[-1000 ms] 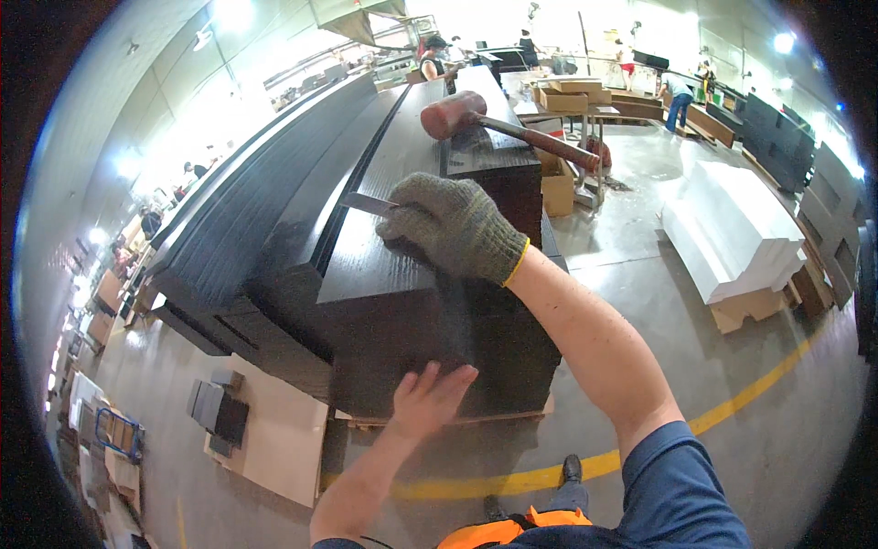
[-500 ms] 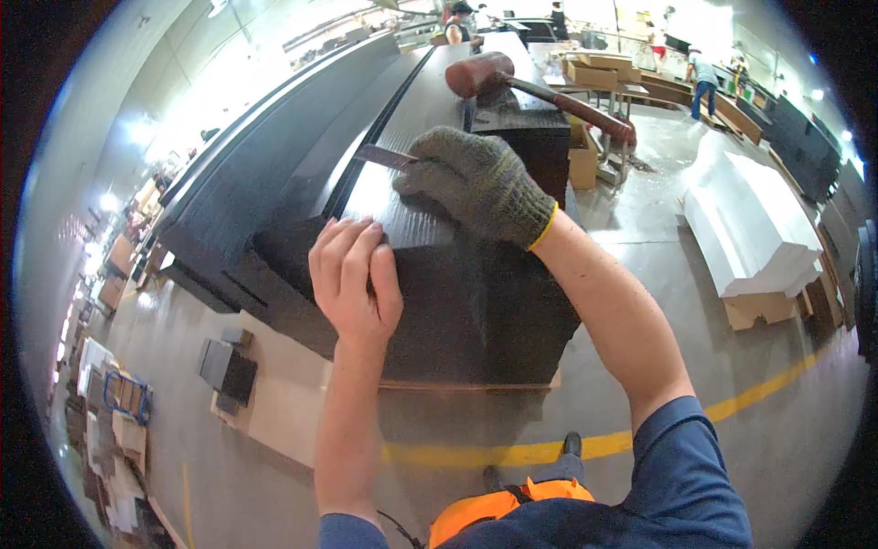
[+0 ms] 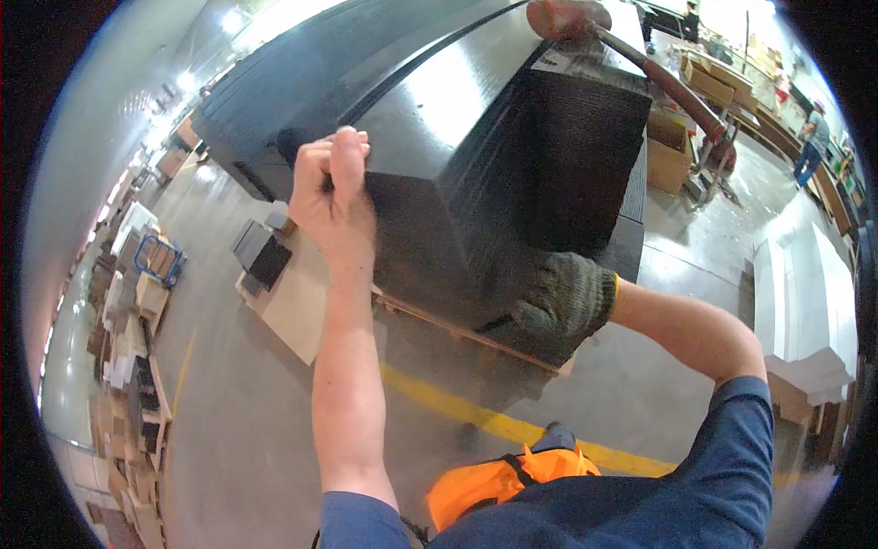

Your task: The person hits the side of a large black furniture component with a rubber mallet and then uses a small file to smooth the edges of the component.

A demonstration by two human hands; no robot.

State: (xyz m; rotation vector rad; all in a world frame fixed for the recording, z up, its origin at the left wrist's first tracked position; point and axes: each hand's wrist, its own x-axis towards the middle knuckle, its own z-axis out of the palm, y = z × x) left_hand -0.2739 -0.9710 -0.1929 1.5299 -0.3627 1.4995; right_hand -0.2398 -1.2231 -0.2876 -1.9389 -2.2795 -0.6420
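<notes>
A stack of long, glossy black panels [image 3: 412,119] rises in front of me. My bare left hand [image 3: 334,188] is closed at the near left corner of the top panel, its fingers curled against the edge. Low beside the stack's near face is my right hand [image 3: 567,297], in a grey-green knit glove with a yellow cuff. Its fingers are wrapped around a thin, flat dark strip [image 3: 497,323], whose end sticks out to the left. Most of the strip is hidden by the glove and the shadow. A mallet [image 3: 572,18] with a reddish-brown head lies on the stack's far right part.
Beneath the stack shows a wooden pallet edge [image 3: 457,331]. White wrapped pieces [image 3: 805,302] stand at the right. Cardboard boxes [image 3: 668,151] sit at the far right, near another person [image 3: 809,142]. A blue-framed cart [image 3: 160,259] is at the left. A yellow line [image 3: 439,398] crosses the floor.
My right hand has dropped from the panel's top to low beside the stack, still with the strip. My left hand has curled tighter at the corner. The whole view has swung left and closer.
</notes>
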